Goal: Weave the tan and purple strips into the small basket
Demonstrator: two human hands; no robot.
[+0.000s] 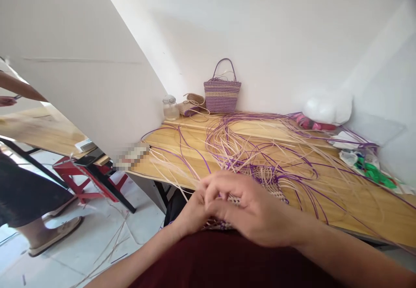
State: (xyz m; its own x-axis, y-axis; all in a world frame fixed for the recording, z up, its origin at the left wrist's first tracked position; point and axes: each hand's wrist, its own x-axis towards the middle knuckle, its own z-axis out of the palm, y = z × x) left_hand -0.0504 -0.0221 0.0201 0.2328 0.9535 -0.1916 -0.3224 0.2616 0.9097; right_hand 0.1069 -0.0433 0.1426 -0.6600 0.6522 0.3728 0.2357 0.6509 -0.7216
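Just above my lap, my left hand (193,212) and my right hand (250,205) meet over a partly woven piece (268,179) of purple and beige strands. The fingers of my right hand are curled, with their tips against my left hand; what they pinch is hidden. My left fingers are bent around the near edge of the weaving, partly covered by my right hand. Long loose strands (224,145) fan out from the weaving across the wooden table (191,143). Some beige strands run out to the left of my hands.
Against the wall stand a finished purple and beige handbag (222,97), a small woven item (191,106) and a glass jar (170,108). White plastic bags (328,108) and green material (373,171) lie right. Left, beyond a white partition (97,63), are a red stool (69,175) and another person (29,201).
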